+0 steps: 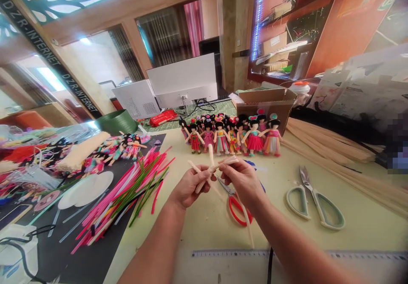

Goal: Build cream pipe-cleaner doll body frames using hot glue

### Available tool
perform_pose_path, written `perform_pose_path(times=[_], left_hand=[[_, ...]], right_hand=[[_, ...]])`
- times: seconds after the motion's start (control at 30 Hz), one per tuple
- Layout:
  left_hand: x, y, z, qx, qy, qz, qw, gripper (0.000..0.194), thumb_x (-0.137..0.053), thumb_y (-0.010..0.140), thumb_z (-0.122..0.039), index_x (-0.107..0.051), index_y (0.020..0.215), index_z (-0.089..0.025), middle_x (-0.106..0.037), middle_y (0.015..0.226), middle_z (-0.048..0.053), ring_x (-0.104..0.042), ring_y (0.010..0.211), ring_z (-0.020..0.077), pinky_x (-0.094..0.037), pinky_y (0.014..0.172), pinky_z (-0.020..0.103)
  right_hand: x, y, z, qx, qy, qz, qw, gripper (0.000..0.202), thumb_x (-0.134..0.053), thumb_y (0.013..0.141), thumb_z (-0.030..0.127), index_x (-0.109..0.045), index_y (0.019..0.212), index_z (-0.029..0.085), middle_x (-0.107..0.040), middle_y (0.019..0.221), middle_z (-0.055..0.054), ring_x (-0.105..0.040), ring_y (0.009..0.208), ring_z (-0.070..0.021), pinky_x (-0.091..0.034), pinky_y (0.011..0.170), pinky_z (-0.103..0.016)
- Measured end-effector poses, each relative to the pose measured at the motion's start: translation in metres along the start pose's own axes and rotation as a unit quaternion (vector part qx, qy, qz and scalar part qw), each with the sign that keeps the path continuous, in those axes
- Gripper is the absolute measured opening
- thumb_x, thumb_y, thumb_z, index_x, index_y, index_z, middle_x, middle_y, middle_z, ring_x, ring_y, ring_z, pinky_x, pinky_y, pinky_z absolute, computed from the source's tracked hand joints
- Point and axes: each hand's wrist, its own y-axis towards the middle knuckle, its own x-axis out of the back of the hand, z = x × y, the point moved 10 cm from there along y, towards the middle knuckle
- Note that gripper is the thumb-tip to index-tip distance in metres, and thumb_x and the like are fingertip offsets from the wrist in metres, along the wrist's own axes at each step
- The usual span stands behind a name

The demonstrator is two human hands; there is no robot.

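Cream pipe cleaners (211, 155), bent and twisted together into a small figure, are held between my two hands above the table. My left hand (193, 186) pinches the joined middle, with short ends sticking up and to the left. The fingers of my right hand (242, 180) are closed on the right-hand part of the same piece. A long loose cream strand (247, 224) hangs below my right hand toward the table. Under my hands lie red-handled scissors (237, 214), partly covered by my right hand and wrist.
Several finished pipe-cleaner dolls (221, 137) stand in a row behind my hands. Grey-handled shears (314, 199) lie to the right, beyond them bundled beige pipe cleaners (334, 158). Pink and green pipe cleaners (127, 194) and a white plate (86, 190) are left. A ruler (223, 253) lies in front.
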Motion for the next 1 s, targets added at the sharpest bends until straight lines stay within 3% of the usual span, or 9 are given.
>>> perform_pose_path(times=[0.27,0.37,0.5,0.63,0.73,0.8,0.87,0.93,1.0], left_hand=[[0.011,-0.007,-0.033,-0.155,0.179,-0.101,0.966,0.028,-0.075,0.072,-0.037,-0.071,0.089,-0.016,-0.066,0.074,0.003,-0.054,0.061,0.0112,-0.042,0.059,0.025],[0.002,-0.019,-0.053,-0.241,0.305,-0.130,0.912,0.019,-0.070,0.078,-0.032,-0.071,0.092,-0.019,-0.066,0.080,0.004,-0.059,0.073,0.0157,-0.045,0.068,0.027],[-0.028,-0.043,-0.073,-0.385,0.427,-0.107,0.812,0.016,-0.059,0.086,-0.022,-0.070,0.098,-0.023,-0.066,0.099,0.009,-0.061,0.093,0.0198,-0.047,0.084,0.032],[-0.035,-0.048,-0.070,-0.410,0.495,-0.109,0.758,0.025,-0.054,0.088,-0.019,-0.067,0.108,-0.024,-0.064,0.110,0.011,-0.058,0.107,0.0226,-0.044,0.095,0.037],[-0.013,-0.037,-0.067,-0.361,0.465,-0.154,0.793,0.046,-0.055,0.085,-0.019,-0.053,0.130,-0.025,-0.057,0.125,0.012,-0.056,0.109,0.0218,-0.043,0.095,0.038],[0.018,-0.026,-0.061,-0.292,0.374,-0.217,0.853,0.058,-0.059,0.081,-0.021,-0.043,0.137,-0.026,-0.054,0.127,0.011,-0.059,0.099,0.0182,-0.046,0.087,0.034],[0.046,-0.012,-0.043,-0.196,0.240,-0.241,0.920,0.051,-0.062,0.080,-0.031,-0.048,0.129,-0.022,-0.058,0.119,0.010,-0.062,0.087,0.0150,-0.047,0.074,0.028],[0.053,0.002,-0.015,-0.074,0.111,-0.200,0.971,0.046,-0.059,0.081,-0.052,-0.060,0.107,-0.015,-0.065,0.097,0.010,-0.062,0.073,0.0140,-0.044,0.062,0.024],[0.042,0.009,0.008,0.031,0.026,-0.129,0.991,0.062,-0.052,0.076,-0.071,-0.064,0.085,-0.011,-0.064,0.075,0.008,-0.059,0.060,0.0135,-0.041,0.055,0.024]], right_hand=[[0.006,0.002,-0.011,-0.042,0.021,-0.014,0.999,0.030,-0.076,0.069,0.043,-0.064,0.069,0.016,-0.056,0.054,0.001,-0.047,0.047,-0.0092,-0.037,0.042,-0.022],[0.011,0.002,-0.020,-0.076,0.035,-0.034,0.996,0.032,-0.078,0.067,0.043,-0.062,0.066,0.015,-0.057,0.054,0.000,-0.048,0.046,-0.0092,-0.037,0.043,-0.022],[0.009,0.001,-0.028,-0.117,0.072,-0.022,0.990,0.031,-0.077,0.068,0.041,-0.062,0.066,0.014,-0.057,0.054,0.000,-0.047,0.047,-0.0086,-0.034,0.043,-0.022],[0.006,0.000,-0.023,-0.114,0.097,-0.007,0.989,0.028,-0.077,0.067,0.039,-0.064,0.070,0.014,-0.058,0.058,0.000,-0.048,0.049,-0.0084,-0.035,0.045,-0.022],[0.009,0.002,-0.014,-0.087,0.104,-0.021,0.991,0.026,-0.078,0.067,0.038,-0.064,0.071,0.015,-0.059,0.060,-0.001,-0.048,0.050,-0.0086,-0.037,0.047,-0.022],[0.012,0.002,-0.010,-0.076,0.113,-0.034,0.990,0.026,-0.078,0.066,0.038,-0.064,0.071,0.016,-0.060,0.061,-0.001,-0.048,0.051,-0.0091,-0.038,0.047,-0.022],[0.012,0.002,-0.006,-0.066,0.121,-0.038,0.990,0.026,-0.078,0.066,0.038,-0.064,0.072,0.017,-0.061,0.062,-0.001,-0.049,0.052,-0.0096,-0.039,0.048,-0.022],[0.010,0.002,-0.003,-0.054,0.123,-0.028,0.991,0.024,-0.078,0.067,0.036,-0.065,0.074,0.017,-0.061,0.063,-0.001,-0.051,0.053,-0.0099,-0.040,0.049,-0.022],[0.006,0.001,0.000,-0.040,0.113,-0.012,0.993,0.022,-0.077,0.069,0.035,-0.066,0.076,0.018,-0.062,0.064,0.000,-0.053,0.055,-0.0102,-0.041,0.051,-0.023]])
